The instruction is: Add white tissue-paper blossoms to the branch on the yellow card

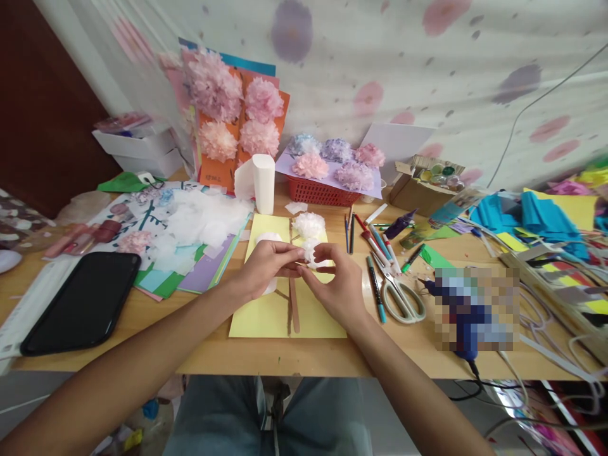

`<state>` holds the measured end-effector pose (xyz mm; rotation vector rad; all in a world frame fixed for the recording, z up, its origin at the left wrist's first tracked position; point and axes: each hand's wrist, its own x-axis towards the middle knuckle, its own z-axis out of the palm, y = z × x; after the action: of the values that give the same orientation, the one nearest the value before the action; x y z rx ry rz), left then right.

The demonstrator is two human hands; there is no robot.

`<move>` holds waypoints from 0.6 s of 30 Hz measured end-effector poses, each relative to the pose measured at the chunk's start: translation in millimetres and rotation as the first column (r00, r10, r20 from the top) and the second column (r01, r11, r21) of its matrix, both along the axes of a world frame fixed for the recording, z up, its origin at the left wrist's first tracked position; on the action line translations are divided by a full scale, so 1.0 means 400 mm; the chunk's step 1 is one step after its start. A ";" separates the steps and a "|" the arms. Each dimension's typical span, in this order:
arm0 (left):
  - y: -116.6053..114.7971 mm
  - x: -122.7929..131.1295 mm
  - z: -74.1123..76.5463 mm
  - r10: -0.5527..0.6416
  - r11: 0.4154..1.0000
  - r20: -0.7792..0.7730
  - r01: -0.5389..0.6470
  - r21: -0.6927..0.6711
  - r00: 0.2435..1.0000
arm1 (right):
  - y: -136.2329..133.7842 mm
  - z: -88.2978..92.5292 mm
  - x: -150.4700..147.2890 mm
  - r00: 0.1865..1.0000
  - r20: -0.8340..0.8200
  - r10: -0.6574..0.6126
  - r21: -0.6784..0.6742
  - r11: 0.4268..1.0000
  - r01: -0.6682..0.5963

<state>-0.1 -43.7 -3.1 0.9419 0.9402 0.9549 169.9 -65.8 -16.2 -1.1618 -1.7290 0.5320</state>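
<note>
Over a yellow sheet [251,310], my left hand [269,266] and my right hand [335,278] meet with fingertips pinched. Between them is a small white tissue-paper flower [311,252], gripped from both sides; its underside is hidden by my fingers. Just behind it, a fuller white tissue flower [308,225] lies on the sheet at the top of a drawn brown stem. A flat brown stick [294,304] rests along the lower part of that drawing. White tissue [268,237] shows beside my left hand.
Scissors [401,294], several markers [375,288] and a blue glue gun [468,316] lie to the right. A black tablet [83,303] and white tissue sheets [204,218] are left. Behind stand a white roll [264,183], a red basket [323,191] and a cardboard box [418,196].
</note>
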 end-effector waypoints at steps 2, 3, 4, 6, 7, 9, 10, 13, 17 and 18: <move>0.000 0.000 -0.003 -0.009 1.000 -0.005 0.009 -0.001 1.000 | 0.001 -0.009 -0.005 0.999 0.043 -0.019 0.034 0.999 0.018; 0.000 0.001 -0.005 -0.013 1.000 -0.008 0.013 -0.003 1.000 | 0.001 -0.013 -0.006 0.998 0.055 -0.028 0.050 0.998 0.025; 0.000 0.001 -0.006 -0.013 1.000 -0.011 0.013 -0.004 1.000 | 0.000 -0.016 -0.007 0.997 0.064 -0.033 0.063 0.998 0.029; 0.000 0.003 -0.007 -0.012 1.000 -0.013 0.012 -0.006 1.000 | 0.001 -0.019 -0.007 0.997 0.073 -0.038 0.083 0.996 0.032; 0.000 0.004 -0.007 -0.011 1.000 -0.012 0.011 -0.005 1.000 | 0.001 -0.020 -0.006 0.996 0.077 -0.037 0.092 0.995 0.029; 0.000 0.006 -0.006 -0.017 1.000 -0.010 0.017 0.002 1.000 | 0.004 -0.020 -0.003 0.995 0.081 -0.049 0.109 0.993 0.040; 0.000 0.007 -0.006 -0.021 1.000 -0.012 0.021 0.006 1.000 | 0.005 -0.020 -0.002 0.995 0.081 -0.062 0.114 0.992 0.052; 0.001 0.009 -0.005 -0.009 1.000 -0.034 0.009 0.005 0.999 | 0.009 -0.023 0.001 0.995 0.056 -0.086 0.080 0.993 0.081; -0.001 0.009 -0.006 0.029 0.999 -0.041 -0.030 -0.016 0.999 | 0.006 -0.020 0.002 0.996 -0.056 -0.070 -0.056 0.996 0.066; -0.001 0.009 -0.007 0.028 0.999 -0.038 -0.029 -0.021 0.999 | 0.004 -0.016 0.002 0.993 -0.101 -0.059 -0.098 0.994 0.049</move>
<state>3.5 -44.3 -5.7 0.9334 0.9963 0.9525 170.6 -64.1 -22.6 -1.2228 -1.5938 0.6364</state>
